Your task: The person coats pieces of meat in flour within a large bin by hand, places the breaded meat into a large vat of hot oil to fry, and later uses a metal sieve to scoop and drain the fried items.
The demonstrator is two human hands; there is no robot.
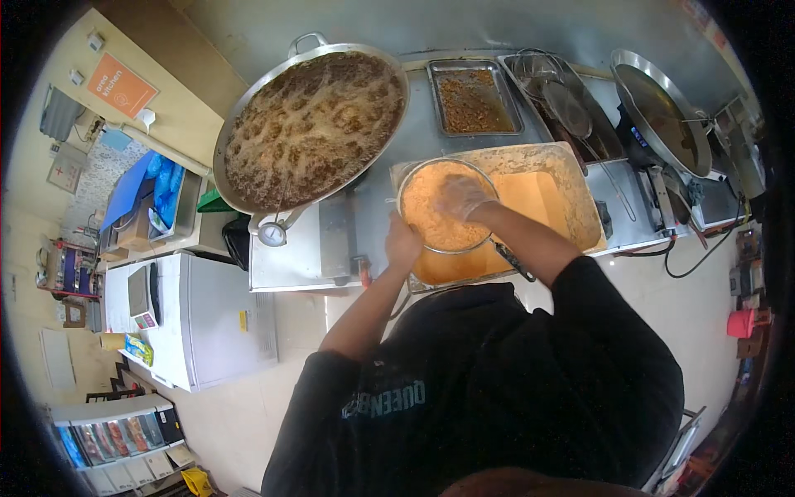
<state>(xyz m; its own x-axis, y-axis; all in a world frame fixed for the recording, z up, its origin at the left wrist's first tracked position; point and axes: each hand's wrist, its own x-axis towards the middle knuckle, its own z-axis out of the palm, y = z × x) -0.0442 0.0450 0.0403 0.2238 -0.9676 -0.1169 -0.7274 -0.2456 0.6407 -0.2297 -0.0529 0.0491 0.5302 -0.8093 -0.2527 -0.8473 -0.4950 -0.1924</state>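
Note:
My right hand [463,197], in a thin clear glove, is down in orange, crumbly breading [444,233] inside a round wire-mesh sieve [425,244]; its fingers are blurred. At the sieve's left rim, my left hand [402,239] grips the edge. The sieve's black handle [514,261] points towards me at the lower right. Beneath lies a large rectangular metal tray [587,208] with smooth orange powder [528,192] in it and crusted walls.
A wide wok [310,130] of bubbling oil with a dial thermometer [272,234] stands at left. Behind are a tray of fried crumbs [466,99] and a dark pan holding wire skimmers [566,109]. Another oil-filled wok [658,118] stands at right. A white chest freezer [230,317] is at lower left.

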